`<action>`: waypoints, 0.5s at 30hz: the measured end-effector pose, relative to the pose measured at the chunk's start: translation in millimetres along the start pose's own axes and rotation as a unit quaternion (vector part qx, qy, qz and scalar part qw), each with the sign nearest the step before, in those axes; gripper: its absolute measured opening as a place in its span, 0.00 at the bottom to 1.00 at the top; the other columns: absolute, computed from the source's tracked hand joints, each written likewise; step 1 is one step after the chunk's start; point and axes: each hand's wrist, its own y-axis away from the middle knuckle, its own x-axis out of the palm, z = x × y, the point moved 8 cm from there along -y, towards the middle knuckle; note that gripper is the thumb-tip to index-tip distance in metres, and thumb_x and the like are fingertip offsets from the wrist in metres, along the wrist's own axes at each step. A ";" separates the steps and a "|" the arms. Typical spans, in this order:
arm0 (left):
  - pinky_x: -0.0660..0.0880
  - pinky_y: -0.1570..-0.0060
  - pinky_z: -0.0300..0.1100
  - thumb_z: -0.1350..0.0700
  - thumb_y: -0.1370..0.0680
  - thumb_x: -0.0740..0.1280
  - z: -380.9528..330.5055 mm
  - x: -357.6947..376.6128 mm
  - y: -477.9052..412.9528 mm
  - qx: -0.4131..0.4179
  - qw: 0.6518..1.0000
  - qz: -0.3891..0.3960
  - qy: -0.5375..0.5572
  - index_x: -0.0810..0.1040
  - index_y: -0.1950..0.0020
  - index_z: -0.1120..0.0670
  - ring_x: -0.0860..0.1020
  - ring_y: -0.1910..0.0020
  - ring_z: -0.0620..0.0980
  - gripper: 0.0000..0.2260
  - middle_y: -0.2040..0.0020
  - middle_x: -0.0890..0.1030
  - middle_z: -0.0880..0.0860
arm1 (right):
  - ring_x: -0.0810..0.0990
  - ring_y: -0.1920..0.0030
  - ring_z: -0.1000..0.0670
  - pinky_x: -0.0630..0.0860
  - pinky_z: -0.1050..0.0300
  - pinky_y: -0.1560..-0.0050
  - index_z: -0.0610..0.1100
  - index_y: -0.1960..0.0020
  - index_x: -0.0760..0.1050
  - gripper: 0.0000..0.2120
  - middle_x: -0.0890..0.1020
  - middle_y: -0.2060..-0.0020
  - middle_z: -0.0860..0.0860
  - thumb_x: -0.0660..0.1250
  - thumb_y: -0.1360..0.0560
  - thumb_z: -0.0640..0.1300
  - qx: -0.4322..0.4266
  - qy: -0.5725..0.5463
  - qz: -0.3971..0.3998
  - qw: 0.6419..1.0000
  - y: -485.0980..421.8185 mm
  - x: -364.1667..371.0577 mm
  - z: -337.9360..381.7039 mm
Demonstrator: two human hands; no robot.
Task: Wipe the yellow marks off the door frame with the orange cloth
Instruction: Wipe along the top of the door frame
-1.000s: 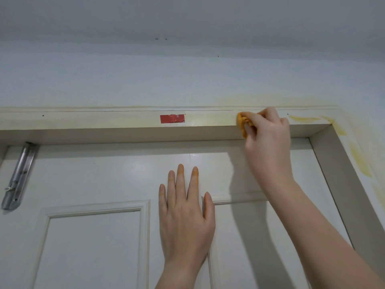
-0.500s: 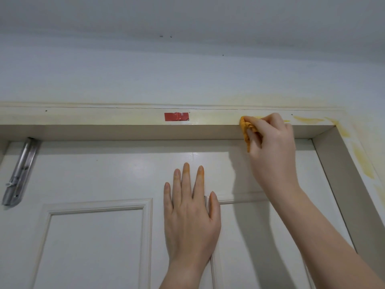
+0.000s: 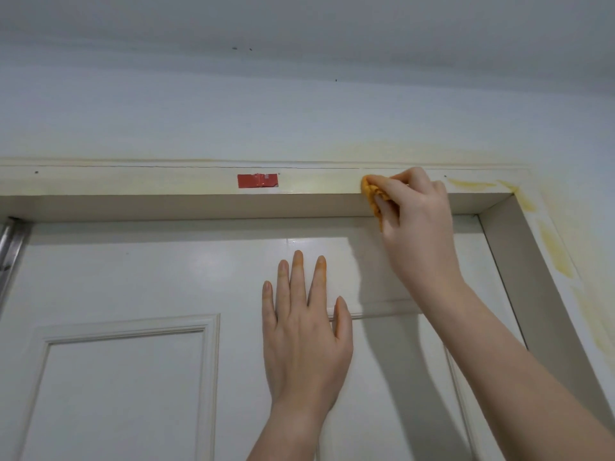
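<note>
The cream door frame runs across the top of a white door. My right hand grips a bunched orange cloth and presses it against the top rail, right of centre. Most of the cloth is hidden inside my fingers. Yellow marks streak the rail just right of that hand, and more yellow marks run down the right upright. My left hand lies flat on the door with straight fingers, below and left of the cloth.
A red piece of tape is stuck on the top rail left of the cloth. A metal door closer arm hangs at the far left. The wall above the frame carries a faint yellow haze at the right.
My right hand with the cloth has stayed near the same stretch of rail, shifting slightly. The view has tilted a little upward. My left hand remains flat on the door.
</note>
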 end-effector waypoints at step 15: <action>0.45 0.12 0.56 0.39 0.14 0.49 -35.5 9.8 -6.4 -0.005 1.000 0.013 0.009 0.52 0.11 0.43 0.39 0.11 0.48 0.30 0.10 0.46 0.49 | 0.68 0.53 0.45 0.60 0.61 0.54 0.45 0.37 0.84 0.13 0.78 0.51 0.48 0.68 0.18 0.35 0.054 0.010 -0.026 0.998 5.7 -30.9 -58.0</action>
